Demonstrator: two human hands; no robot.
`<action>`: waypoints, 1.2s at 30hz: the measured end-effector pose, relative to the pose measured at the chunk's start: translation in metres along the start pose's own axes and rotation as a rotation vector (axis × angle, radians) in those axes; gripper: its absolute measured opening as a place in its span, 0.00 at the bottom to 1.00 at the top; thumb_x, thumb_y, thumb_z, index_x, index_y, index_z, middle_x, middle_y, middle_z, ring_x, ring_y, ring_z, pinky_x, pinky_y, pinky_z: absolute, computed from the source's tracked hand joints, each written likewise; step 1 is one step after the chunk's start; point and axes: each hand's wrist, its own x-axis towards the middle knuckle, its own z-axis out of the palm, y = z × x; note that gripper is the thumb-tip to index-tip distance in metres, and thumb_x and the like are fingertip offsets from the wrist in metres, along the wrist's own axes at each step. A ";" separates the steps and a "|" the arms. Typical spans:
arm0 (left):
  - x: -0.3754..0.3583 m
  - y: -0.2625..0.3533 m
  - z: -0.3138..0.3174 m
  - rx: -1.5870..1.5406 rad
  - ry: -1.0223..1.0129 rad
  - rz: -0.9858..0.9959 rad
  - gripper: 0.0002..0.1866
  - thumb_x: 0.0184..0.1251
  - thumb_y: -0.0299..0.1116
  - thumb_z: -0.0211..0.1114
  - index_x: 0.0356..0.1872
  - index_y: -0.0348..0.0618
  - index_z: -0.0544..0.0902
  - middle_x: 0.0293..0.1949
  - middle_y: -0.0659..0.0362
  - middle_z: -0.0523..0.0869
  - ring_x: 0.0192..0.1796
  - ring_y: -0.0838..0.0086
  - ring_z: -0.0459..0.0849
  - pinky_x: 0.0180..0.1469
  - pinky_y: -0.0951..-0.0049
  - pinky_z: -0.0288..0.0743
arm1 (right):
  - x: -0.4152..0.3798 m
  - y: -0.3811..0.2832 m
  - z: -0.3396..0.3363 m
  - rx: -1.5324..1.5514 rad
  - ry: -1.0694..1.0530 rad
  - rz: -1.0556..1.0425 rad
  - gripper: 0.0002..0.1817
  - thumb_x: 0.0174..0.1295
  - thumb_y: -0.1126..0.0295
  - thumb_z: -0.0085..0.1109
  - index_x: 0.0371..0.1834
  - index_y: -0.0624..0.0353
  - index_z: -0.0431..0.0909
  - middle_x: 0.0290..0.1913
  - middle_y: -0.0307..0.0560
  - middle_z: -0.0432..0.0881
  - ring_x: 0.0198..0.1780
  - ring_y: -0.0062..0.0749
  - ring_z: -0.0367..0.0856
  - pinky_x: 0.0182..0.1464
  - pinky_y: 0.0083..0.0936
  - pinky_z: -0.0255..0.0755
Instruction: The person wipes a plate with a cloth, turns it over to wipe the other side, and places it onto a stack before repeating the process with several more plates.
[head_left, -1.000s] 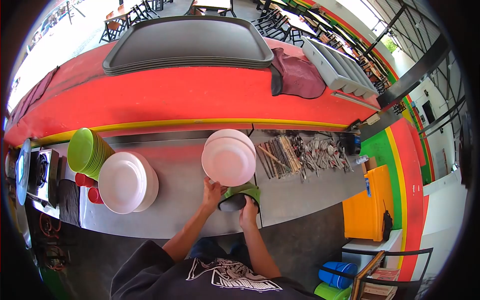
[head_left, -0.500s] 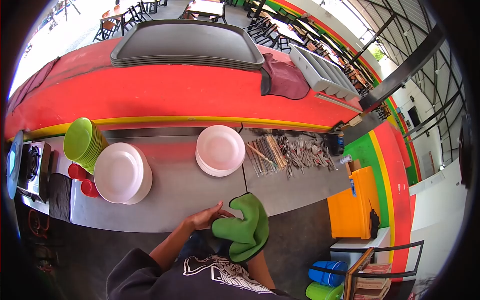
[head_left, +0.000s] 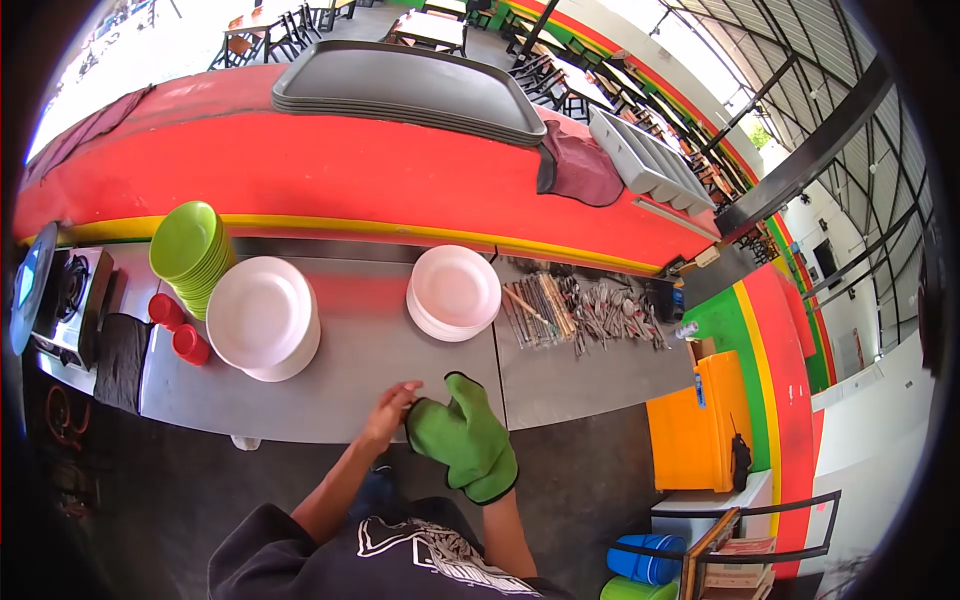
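Observation:
A green cloth [head_left: 462, 440] with dark edging covers my right hand, hiding its fingers; only my right forearm [head_left: 508, 535] shows below it. At the cloth's left edge is my left hand [head_left: 388, 415], its fingers closed against the fabric. Both hands are in front of the steel counter's [head_left: 370, 385] near edge. Beyond them on the counter stands a stack of pale pink bowls [head_left: 455, 290]. Further left is a stack of larger white plates [head_left: 262, 315].
Green bowls [head_left: 188, 245] and red cups [head_left: 190, 345] stand at the left, beside a gas stove [head_left: 75, 300]. Cutlery [head_left: 610, 315] lies at the right. Grey trays [head_left: 400, 85], a maroon cloth [head_left: 580, 170] and a cutlery holder [head_left: 650, 160] rest on the red ledge [head_left: 330, 165].
The green cloth has been turned and reshaped over my right hand, now bulging to the upper left. My left hand has shifted slightly left. The camera view has shifted a little.

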 end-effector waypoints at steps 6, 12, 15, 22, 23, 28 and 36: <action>-0.042 0.005 -0.054 -0.178 0.202 0.122 0.21 0.78 0.48 0.54 0.60 0.46 0.75 0.43 0.58 0.87 0.28 0.81 0.77 0.40 0.77 0.74 | -0.027 0.032 -0.002 -0.042 -0.063 -0.034 0.17 0.74 0.65 0.46 0.60 0.62 0.72 0.50 0.43 0.79 0.52 0.33 0.78 0.58 0.31 0.72; -0.120 0.006 -0.059 0.078 0.042 -0.006 0.22 0.79 0.48 0.53 0.62 0.43 0.72 0.47 0.52 0.87 0.36 0.72 0.86 0.45 0.70 0.79 | -0.074 0.089 0.010 -0.071 -0.140 -0.113 0.16 0.73 0.66 0.47 0.59 0.62 0.72 0.49 0.42 0.79 0.51 0.31 0.78 0.57 0.29 0.72; -0.157 0.000 -0.069 0.148 -0.024 0.004 0.21 0.79 0.46 0.55 0.61 0.41 0.72 0.48 0.52 0.86 0.43 0.66 0.89 0.51 0.67 0.80 | -0.095 0.126 0.021 -0.157 -0.187 -0.195 0.16 0.73 0.67 0.47 0.59 0.62 0.72 0.48 0.42 0.79 0.50 0.30 0.78 0.57 0.28 0.72; -0.173 0.013 -0.123 0.084 0.331 0.180 0.21 0.78 0.48 0.56 0.59 0.43 0.72 0.47 0.56 0.85 0.43 0.69 0.87 0.48 0.71 0.76 | -0.118 0.163 0.075 -0.703 -0.057 -0.451 0.14 0.70 0.71 0.55 0.56 0.62 0.73 0.46 0.37 0.78 0.47 0.23 0.76 0.54 0.22 0.71; -0.168 0.020 -0.130 0.071 0.422 0.212 0.22 0.78 0.48 0.57 0.59 0.43 0.72 0.46 0.57 0.85 0.42 0.69 0.86 0.48 0.72 0.75 | -0.116 0.164 0.080 -0.713 -0.023 -0.464 0.14 0.69 0.71 0.56 0.56 0.62 0.73 0.46 0.37 0.78 0.47 0.22 0.76 0.53 0.21 0.71; -0.136 0.051 -0.189 0.090 0.768 0.442 0.26 0.75 0.50 0.60 0.60 0.41 0.69 0.50 0.55 0.79 0.49 0.70 0.81 0.50 0.72 0.72 | -0.063 0.167 0.086 -1.021 0.067 -0.550 0.08 0.57 0.76 0.59 0.40 0.59 0.75 0.37 0.42 0.78 0.42 0.30 0.77 0.45 0.27 0.70; -0.101 0.145 -0.253 0.436 0.948 0.534 0.42 0.66 0.51 0.70 0.68 0.32 0.60 0.64 0.43 0.66 0.67 0.57 0.66 0.68 0.58 0.61 | 0.058 0.204 0.145 -1.580 -0.142 -0.799 0.07 0.66 0.67 0.53 0.31 0.54 0.68 0.24 0.35 0.64 0.28 0.25 0.65 0.29 0.29 0.62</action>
